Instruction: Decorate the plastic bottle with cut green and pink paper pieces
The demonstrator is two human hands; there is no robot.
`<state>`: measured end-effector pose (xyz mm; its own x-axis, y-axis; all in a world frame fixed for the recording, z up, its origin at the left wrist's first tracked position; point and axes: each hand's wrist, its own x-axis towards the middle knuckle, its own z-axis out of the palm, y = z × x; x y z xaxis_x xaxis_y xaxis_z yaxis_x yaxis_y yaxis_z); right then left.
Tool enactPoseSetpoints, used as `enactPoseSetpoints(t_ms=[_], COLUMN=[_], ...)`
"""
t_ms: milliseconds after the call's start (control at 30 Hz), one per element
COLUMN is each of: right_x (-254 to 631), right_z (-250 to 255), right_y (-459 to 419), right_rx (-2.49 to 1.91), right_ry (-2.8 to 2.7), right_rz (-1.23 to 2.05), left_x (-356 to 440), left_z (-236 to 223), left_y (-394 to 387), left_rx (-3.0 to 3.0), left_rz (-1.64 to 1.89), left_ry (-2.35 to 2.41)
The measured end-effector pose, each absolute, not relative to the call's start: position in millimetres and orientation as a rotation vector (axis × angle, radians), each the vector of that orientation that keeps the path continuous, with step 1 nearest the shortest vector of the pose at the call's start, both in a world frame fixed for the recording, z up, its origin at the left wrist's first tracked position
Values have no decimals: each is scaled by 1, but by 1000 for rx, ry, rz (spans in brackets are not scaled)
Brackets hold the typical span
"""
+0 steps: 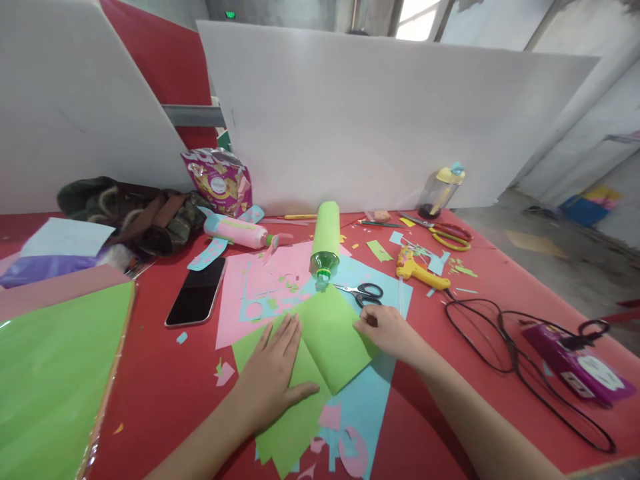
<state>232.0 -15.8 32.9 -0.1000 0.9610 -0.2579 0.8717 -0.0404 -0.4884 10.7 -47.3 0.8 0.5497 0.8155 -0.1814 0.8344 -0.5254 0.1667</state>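
Note:
A sheet of green paper (327,340) with a crease down its middle lies over pink and blue sheets. My left hand (273,367) rests flat on its left half, fingers stretched out. At the sheet's right edge, my right hand (383,327) is closed, with thumb and finger pinching the paper. Just beyond that hand lie black-handled scissors (367,292). Behind the sheet, a bottle wrapped in green paper (327,230) lies on its side, its cap toward me. Pink and blue paper scraps (353,450) lie along the near edge of the green sheet.
On the right are a yellow glue gun (420,272), its black cord, a purple power strip (580,363) and red-and-yellow scissors (445,233). A phone (197,293), a pink paper-covered bottle (235,232) and a green paper pack (60,373) lie left. White boards (375,127) stand behind.

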Motion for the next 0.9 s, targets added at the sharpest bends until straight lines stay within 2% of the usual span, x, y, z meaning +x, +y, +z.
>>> enactPoseSetpoints(t_ms=[233, 467, 733, 900], right_x=[225, 223, 229, 235], right_z=[29, 31, 31, 37], right_y=[-19, -21, -20, -18], right_rx=[-2175, -2174, -2118, -2069], right_ry=[-2225, -2438, -2440, -2264], right_rz=[591, 489, 536, 723], left_x=[9, 11, 9, 7], left_z=[0, 2, -1, -8], left_y=[-52, -51, -52, -53], left_rx=[2557, 2523, 2549, 2564], left_rz=[-113, -177, -114, -23], left_ry=[1365, 1374, 1366, 1415])
